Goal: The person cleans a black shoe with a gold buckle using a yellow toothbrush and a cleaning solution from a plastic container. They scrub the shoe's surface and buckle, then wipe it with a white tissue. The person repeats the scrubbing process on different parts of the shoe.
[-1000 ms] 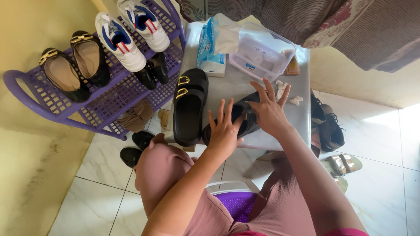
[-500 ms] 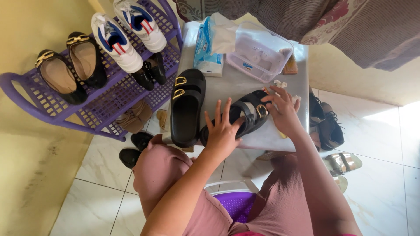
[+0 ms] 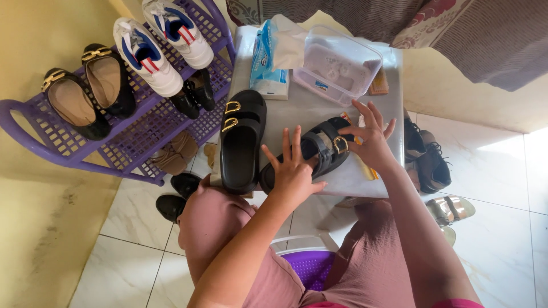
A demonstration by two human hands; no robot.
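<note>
Single head-worn view, looking steeply down over small table (image 3: 319, 108), close, shoe rack (image 3: 142, 131) at left

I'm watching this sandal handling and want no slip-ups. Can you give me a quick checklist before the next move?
1. Left hand steadies the black sandal: ok, resting on its heel end, fingers spread.
2. Right hand at the gold buckle: ok, fingertips on it.
3. Sandal fully on the grey table: cannot tell, heel end is near the front edge.
4. Second sandal out of the way: ok, lying apart to the side.
5. Plastic box clear of the hands: ok.
</note>
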